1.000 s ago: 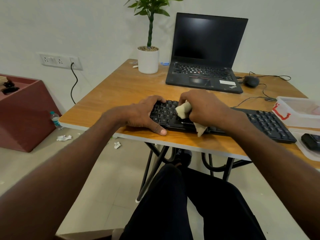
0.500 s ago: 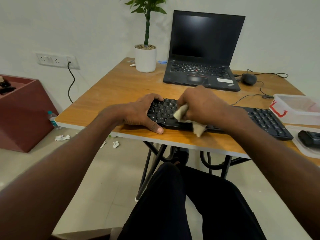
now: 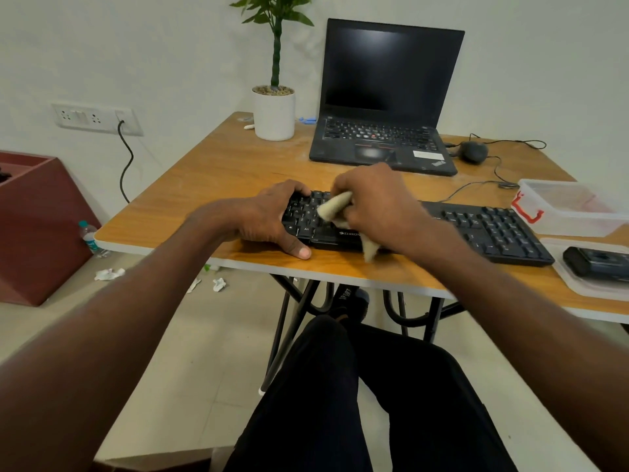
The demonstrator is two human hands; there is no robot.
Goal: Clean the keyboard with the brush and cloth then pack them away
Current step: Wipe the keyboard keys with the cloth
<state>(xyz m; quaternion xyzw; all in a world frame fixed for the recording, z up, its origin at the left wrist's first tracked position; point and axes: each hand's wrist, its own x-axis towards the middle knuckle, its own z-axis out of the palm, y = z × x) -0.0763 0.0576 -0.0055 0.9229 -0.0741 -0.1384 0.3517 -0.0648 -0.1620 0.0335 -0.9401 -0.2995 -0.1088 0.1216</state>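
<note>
A black keyboard lies along the near edge of the wooden table. My left hand grips its left end, fingers curled over the back edge and thumb flat on the table in front. My right hand holds a beige cloth bunched against the keys left of the middle; a tail of the cloth hangs over the keyboard's front edge. No brush is visible.
An open black laptop and a potted plant stand at the back. A mouse with its cable lies right of the laptop. A clear plastic box and a lid holding a dark object sit at the right edge.
My right hand has wiped the cloth from the keyboard's front edge towards the upper key rows. My left hand has kept its hold on the left end.
</note>
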